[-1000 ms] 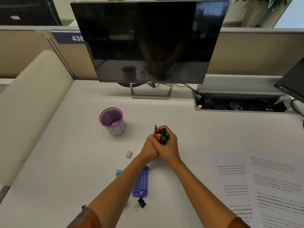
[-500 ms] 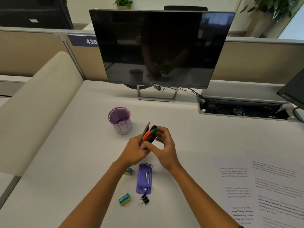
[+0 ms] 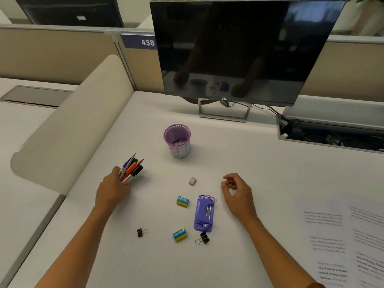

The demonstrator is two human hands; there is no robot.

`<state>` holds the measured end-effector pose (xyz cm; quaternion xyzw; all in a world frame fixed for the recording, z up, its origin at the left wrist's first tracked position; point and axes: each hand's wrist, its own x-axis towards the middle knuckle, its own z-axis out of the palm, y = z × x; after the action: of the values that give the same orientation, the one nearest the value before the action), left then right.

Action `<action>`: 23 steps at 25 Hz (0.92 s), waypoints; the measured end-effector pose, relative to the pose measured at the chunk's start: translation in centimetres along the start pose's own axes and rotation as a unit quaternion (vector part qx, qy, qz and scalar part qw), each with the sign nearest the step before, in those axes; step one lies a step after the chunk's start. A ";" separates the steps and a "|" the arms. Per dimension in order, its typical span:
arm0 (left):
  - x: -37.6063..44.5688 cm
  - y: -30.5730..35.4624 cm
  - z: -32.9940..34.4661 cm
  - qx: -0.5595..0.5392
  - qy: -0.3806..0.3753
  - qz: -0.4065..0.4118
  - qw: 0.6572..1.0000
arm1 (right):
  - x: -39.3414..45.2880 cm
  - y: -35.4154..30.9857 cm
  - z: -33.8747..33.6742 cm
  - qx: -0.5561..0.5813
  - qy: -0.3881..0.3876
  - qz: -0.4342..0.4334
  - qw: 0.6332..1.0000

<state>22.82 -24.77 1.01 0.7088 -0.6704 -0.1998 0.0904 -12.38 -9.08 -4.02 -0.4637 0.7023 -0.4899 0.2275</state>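
Since half a second ago the hands have parted. From my remote seat I now see the left hand alone carrying the bundle of coloured pens and pencils out to the left side of the white desk top, and the view has swung left with it. Its fingers are wrapped round the lower ends of the bundle, whose tips fan up and to the right, well left of the purple wire-mesh pen cup.

The right hand hangs just above the desk with fingers loosely curled, holding nothing.

Between the hands lie a small white eraser, a flat purple plastic stapler-like tool and a blue-and-yellow eraser just left of it. A second such eraser and two black binder clips lie nearer me. Printed paper sheets cover the desk's right edge.

Behind the cup stands a dark flat monitor, an open cable tray to its right. A curved beige divider bounds the desk on the left, and the tan partition carries a label reading 438.
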 end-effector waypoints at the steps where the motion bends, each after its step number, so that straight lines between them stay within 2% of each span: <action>1: 0.2 -1.2 -0.5 0.012 0.016 -0.016 1.000 | 0.0 0.1 0.1 -0.009 0.002 0.000 1.000; 5: 1.2 -4.2 -2.1 0.017 0.056 -0.042 0.997 | -0.1 0.4 0.3 -0.036 0.001 -0.017 0.999; 8: 2.0 -5.1 -2.8 0.048 0.053 -0.027 0.997 | -0.1 0.4 0.3 -0.056 0.001 -0.025 0.998; 12: 2.3 -5.5 -2.7 0.040 0.073 -0.035 0.996 | -0.1 0.3 0.3 -0.075 -0.003 -0.027 0.997; 17: 2.1 -5.5 -1.5 0.107 0.096 -0.012 0.990 | -0.2 0.0 0.2 -0.084 -0.008 -0.025 0.996; 23: 1.6 -5.5 -1.0 0.092 0.106 -0.003 0.990 | -0.2 -0.2 0.2 -0.092 -0.010 -0.029 0.995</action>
<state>28.27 -26.07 -0.51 0.7332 -0.6705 -0.0614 0.0950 -12.08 -9.03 -3.97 -0.5075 0.7285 -0.4248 0.1769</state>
